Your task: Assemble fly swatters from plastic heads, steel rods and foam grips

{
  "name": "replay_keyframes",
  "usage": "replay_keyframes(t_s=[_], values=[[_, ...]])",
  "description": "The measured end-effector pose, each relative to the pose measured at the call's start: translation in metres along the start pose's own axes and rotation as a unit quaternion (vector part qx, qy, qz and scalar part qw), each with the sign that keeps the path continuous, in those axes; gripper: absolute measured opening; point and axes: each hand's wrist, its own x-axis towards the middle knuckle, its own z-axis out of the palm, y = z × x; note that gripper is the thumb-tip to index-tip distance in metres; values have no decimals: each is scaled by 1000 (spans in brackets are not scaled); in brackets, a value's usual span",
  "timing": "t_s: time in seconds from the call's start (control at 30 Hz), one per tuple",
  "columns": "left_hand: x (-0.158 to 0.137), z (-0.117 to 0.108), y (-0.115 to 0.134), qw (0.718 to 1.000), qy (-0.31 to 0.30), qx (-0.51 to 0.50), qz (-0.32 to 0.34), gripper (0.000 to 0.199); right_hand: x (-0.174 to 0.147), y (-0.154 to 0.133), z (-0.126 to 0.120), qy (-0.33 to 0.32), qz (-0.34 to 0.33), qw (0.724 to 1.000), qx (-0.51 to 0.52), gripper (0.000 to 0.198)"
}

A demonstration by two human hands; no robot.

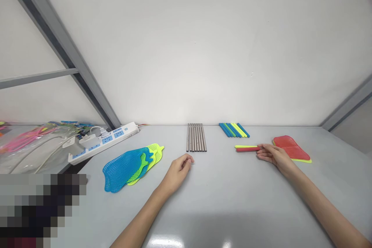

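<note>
My right hand [274, 157] is closed around the shaft of a red fly swatter [290, 148], just behind its red handle. A yellow-green fly swatter [303, 160] lies mostly hidden under the red one, with its handle showing alongside. My left hand [179, 168] hovers at or rests on the table, its fingers curled in, with nothing visible in them. Just beyond it is a row of several metal tubes [197, 138]. Several blue, green and yellow plastic handles [234, 130] lie side by side farther right. To the left, blue, green and yellow swatter heads [122, 168] overlap in a pile.
A white power strip [104, 143] with plugged-in adapters lies at the table's left edge. Beyond it are plastic bags with pink items [29, 139]. A white wall [197, 66] closes off the back of the grey table [221, 201]. Grey frame posts stand on both sides.
</note>
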Motion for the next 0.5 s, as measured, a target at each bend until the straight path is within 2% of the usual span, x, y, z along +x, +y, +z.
replay_keyframes(t_s=[0.5], values=[[0, 0, 1, 1000, 1, 1, 8, 25, -10, -4, 4, -28, -13, 999, 32, 30]])
